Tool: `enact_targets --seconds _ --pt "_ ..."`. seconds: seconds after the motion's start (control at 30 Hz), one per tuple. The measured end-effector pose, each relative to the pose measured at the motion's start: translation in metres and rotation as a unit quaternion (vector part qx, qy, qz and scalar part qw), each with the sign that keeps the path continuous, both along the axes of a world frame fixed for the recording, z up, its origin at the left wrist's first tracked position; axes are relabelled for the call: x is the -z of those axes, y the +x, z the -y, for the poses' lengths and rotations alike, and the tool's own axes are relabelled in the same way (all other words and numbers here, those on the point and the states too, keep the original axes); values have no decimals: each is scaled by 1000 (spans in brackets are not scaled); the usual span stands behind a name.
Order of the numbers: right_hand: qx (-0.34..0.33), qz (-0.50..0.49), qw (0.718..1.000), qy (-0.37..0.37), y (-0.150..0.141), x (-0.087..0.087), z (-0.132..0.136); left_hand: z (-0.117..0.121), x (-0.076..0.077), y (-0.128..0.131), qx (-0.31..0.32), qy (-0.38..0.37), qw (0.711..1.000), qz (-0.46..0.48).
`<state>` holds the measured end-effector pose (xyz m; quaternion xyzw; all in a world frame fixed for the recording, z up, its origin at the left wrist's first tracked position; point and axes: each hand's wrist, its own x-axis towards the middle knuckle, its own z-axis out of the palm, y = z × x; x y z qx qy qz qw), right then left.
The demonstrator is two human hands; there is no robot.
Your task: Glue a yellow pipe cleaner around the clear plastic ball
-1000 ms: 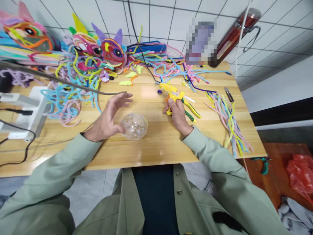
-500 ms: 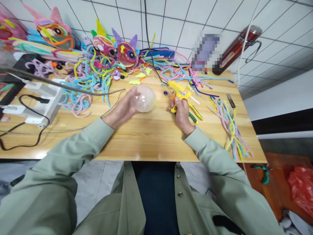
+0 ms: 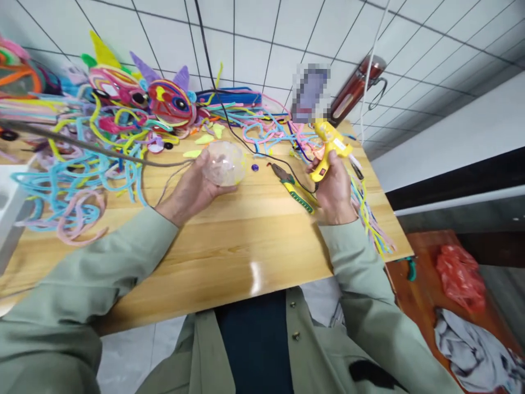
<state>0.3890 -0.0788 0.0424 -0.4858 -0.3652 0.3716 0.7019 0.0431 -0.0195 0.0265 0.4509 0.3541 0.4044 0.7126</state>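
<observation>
My left hand [image 3: 192,186] is closed round the side of a clear plastic ball [image 3: 225,164], held above the wooden table. In my right hand [image 3: 335,189] is a yellow hot glue gun [image 3: 331,146], gripped by its handle and raised off the table. A black cord runs from the glue gun's handle. Between the hands lie a small purple bead-like piece [image 3: 255,167] and pliers [image 3: 293,189] with yellow-green handles. Behind the ball are small yellow fuzzy pieces [image 3: 204,139].
Decorated balls with ears, one a red one [image 3: 170,104], stand along the tiled wall. Tangled pipe cleaners [image 3: 88,169] spread at left; another bundle [image 3: 371,219] lies at right. A red-brown flask [image 3: 356,90] leans at the back. A white power strip [image 3: 14,208] sits left.
My right hand has lifted the glue gun and carried it right, uncovering the pliers. My left hand still holds the ball. The view has turned to the right.
</observation>
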Motion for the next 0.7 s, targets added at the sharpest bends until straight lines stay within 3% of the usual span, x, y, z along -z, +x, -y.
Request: enact_targets --seconds 0.13,0.27,0.5,0.7 --pt "25 17 996 -87 38 7 -5 -1 6 2 -2 20 1000 -18" --pt "16 -7 989 -144 47 11 0 0 12 1 29 68 997 -18" --pt "1 -41 993 -109 49 -9 -6 -7 22 -2 27 19 998 46" --pt "-22 -32 998 -59 15 -20 -7 -7 26 4 16 -17 996 87"
